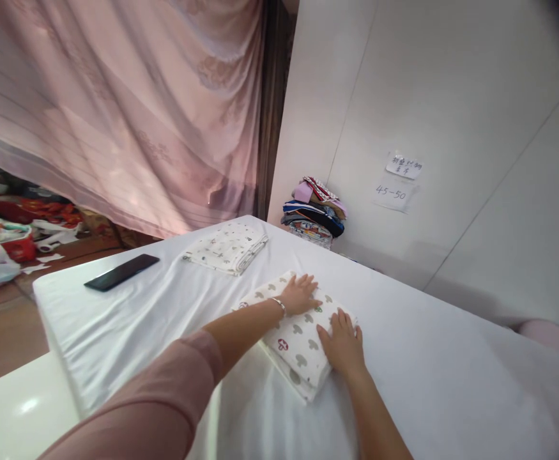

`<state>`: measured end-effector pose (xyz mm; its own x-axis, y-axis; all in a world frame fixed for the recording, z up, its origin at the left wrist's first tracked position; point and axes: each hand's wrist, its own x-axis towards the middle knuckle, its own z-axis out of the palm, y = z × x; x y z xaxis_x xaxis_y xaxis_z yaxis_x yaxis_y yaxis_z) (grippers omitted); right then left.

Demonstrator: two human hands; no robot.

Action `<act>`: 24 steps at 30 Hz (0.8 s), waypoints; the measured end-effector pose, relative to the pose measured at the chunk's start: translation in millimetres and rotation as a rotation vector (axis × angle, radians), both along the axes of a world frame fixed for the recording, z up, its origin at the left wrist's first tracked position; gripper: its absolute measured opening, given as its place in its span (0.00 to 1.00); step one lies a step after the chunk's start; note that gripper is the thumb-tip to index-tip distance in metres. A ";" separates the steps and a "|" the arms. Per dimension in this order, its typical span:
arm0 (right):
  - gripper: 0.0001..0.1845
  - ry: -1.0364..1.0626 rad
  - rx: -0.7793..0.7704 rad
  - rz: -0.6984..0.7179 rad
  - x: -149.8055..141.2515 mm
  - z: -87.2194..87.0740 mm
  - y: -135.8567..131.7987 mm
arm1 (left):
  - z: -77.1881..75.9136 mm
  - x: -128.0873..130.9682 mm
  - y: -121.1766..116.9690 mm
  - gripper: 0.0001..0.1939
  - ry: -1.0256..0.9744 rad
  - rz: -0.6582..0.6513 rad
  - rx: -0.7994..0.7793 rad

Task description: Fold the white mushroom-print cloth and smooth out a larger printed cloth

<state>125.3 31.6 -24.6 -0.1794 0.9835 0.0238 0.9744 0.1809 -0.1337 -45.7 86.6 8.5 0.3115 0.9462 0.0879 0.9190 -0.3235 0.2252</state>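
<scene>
A white cloth printed with grey mushroom shapes (301, 361) lies folded in layers on the white-covered table (427, 364). My left hand (301, 294), with a bracelet at the wrist, rests flat on its upper part with the fingers spread. On the cloth's right edge lies my right hand (342, 338), its fingers apart and pressing down on the fabric. Neither hand grips anything. Farther back, a second folded white cloth (229, 248) with a small dark print sits on the table, apart from both hands.
A black phone-like slab (122, 272) lies on the table's left side. Behind the far edge rises a stack of folded fabrics (313, 211) by the white wall. Paper notes (397, 195) are stuck there. A pink curtain (164, 115) hangs at the back left, above bags (1, 246) on the floor.
</scene>
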 end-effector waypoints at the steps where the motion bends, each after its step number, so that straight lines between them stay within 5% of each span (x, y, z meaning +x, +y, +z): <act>1: 0.34 -0.011 0.006 0.001 0.7 0.1 -0.1 | -5.8 7.8 0.8 0.35 0.019 -0.012 -0.015; 5: 0.32 -0.025 0.027 0.009 3.2 2.5 -0.7 | -17.8 16.8 0.1 0.36 0.046 -0.038 -0.034; 12: 0.32 -0.043 0.032 0.019 4.5 5.5 -2.3 | -11.5 15.7 -11.2 0.37 -0.007 -0.031 -0.093; 18: 0.28 -0.101 -0.002 0.048 9.5 4.1 2.7 | -8.7 26.5 -62.6 0.28 -0.050 -0.188 -0.079; 24: 0.24 -0.132 0.008 0.092 12.6 9.9 2.3 | -11.7 37.4 -123.1 0.33 -0.070 -0.191 0.072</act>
